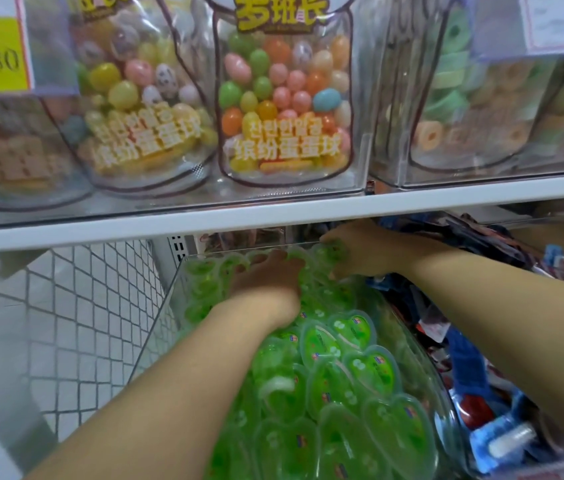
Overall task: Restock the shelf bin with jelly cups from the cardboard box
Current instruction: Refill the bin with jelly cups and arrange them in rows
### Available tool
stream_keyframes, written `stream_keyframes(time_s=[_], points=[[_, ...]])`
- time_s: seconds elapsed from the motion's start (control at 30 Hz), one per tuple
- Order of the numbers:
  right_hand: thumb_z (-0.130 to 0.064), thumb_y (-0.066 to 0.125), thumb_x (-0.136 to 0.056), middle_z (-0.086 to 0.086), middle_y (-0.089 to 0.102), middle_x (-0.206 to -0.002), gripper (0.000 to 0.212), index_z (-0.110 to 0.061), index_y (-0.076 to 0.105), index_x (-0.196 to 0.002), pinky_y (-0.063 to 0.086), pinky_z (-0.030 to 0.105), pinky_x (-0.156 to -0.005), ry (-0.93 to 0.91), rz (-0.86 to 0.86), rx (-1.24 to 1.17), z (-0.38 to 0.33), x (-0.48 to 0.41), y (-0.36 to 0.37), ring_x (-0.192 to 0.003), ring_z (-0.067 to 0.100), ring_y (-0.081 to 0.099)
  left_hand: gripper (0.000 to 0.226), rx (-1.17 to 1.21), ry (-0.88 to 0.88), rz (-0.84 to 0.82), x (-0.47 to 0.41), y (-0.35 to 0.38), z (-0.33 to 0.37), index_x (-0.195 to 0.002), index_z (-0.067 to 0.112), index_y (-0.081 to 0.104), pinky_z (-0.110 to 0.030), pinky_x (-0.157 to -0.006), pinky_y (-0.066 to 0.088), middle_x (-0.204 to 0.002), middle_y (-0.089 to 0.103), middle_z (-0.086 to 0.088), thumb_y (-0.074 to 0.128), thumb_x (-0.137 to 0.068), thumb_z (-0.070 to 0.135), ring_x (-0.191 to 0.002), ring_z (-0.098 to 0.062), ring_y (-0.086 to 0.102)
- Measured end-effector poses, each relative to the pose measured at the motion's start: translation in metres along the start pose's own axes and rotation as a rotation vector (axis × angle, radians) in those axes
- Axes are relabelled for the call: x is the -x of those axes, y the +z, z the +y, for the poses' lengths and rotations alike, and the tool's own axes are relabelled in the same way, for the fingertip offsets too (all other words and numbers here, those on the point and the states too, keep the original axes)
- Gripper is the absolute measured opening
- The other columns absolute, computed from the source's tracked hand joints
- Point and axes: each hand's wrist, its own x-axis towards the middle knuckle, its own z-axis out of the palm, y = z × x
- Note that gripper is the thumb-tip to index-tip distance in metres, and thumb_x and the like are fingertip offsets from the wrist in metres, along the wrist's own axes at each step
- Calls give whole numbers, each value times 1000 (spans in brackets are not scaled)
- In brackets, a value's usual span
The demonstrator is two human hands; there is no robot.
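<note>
A clear plastic shelf bin (156,327) on the lower shelf is heaped with several green heart-shaped jelly cups (336,382). Both arms reach into its far end under the white shelf board. My left hand (266,275) lies palm down on the cups at the back, fingers spread over them. My right hand (356,251) is at the bin's back right corner, fingers curled over green cups there. Whether either hand actually holds a cup is hidden. The cardboard box is out of view.
The white shelf board (273,213) hangs low over the hands. Above it stand clear bins with bags of coloured egg candies (284,98) and ring sweets (464,109). Blue and red packets (481,393) fill the bin to the right. A white wire grid (76,306) is left.
</note>
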Motion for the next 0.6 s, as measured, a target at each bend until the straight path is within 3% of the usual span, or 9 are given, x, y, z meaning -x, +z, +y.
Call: stream_keyframes(time_s=[0.13,0.27,0.47,0.6], points=[[-21,78,-71,12,64,-112,49,-5,62,-114,55,46,-80,-10,30,-50,-1,2,0,-95,26,65,54,1,8,2,0,0,0,-142,37,32,-46,-113,20,-153,24,4,49,-93,21,-139,-26,24],[-26,78,-74,7,57,-127,60,-13,55,-128,54,43,-84,-47,70,-41,0,-3,2,-104,25,61,55,-13,13,13,0,1,-1,-143,36,30,-46,-113,21,-154,22,4,49,-94,21,-140,-26,24],[-32,78,-73,4,60,-124,57,-16,59,-124,42,29,-95,-46,139,16,2,-4,6,-113,23,55,54,-7,24,12,-1,0,-2,-142,36,31,-45,-112,22,-153,23,4,49,-93,21,-140,-26,24],[-28,79,-72,4,64,-110,46,-15,64,-113,51,38,-87,-12,153,-21,4,-4,7,-100,25,62,52,-3,25,7,-1,-1,-2,-141,35,33,-45,-112,23,-152,26,4,48,-94,20,-139,-26,25]])
